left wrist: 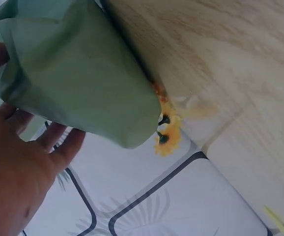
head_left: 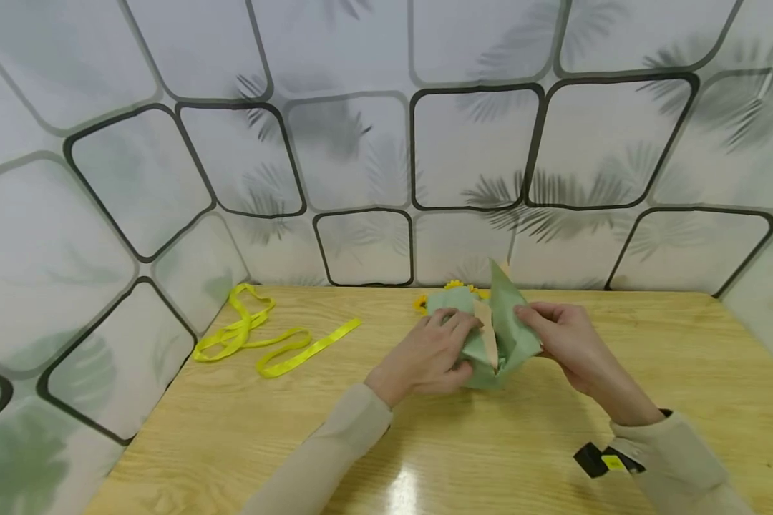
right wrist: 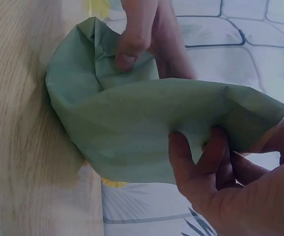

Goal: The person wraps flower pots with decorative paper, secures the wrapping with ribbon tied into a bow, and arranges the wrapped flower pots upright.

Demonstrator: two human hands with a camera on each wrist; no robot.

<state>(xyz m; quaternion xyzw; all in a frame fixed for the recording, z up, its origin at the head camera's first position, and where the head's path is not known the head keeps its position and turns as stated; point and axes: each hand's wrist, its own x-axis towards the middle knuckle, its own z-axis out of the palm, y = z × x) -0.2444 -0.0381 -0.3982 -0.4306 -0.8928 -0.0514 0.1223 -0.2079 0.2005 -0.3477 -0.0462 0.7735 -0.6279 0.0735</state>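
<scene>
Two hands work on one bundle of green wrapping paper (head_left: 509, 325), which lies near the far edge of the wooden worktop (head_left: 232, 436), right of centre in the head view. The left hand (head_left: 428, 350) is clamped on the bundle's left side, its thumb on one face and its fingers along another. The right hand (head_left: 570, 343) pinches one raised flap between thumb and fingers; the flap rises to a point, apart from the rest. One narrow beige strip (head_left: 487, 336) shows between the two sides of the paper.

At least three yellow flower heads (head_left: 420, 304) peep out past the paper's far end (the wrapping hides any others, so a full count cannot be made). The left wrist view shows two with dark centres side by side.

One yellow ribbon (head_left: 328, 342), seemingly a single length, lies in loose loops on the left, well apart from both hands. Two beige sleeves (head_left: 328, 450) reach in, and one black-and-yellow tag (head_left: 592, 460) sits by the right cuff.
</scene>
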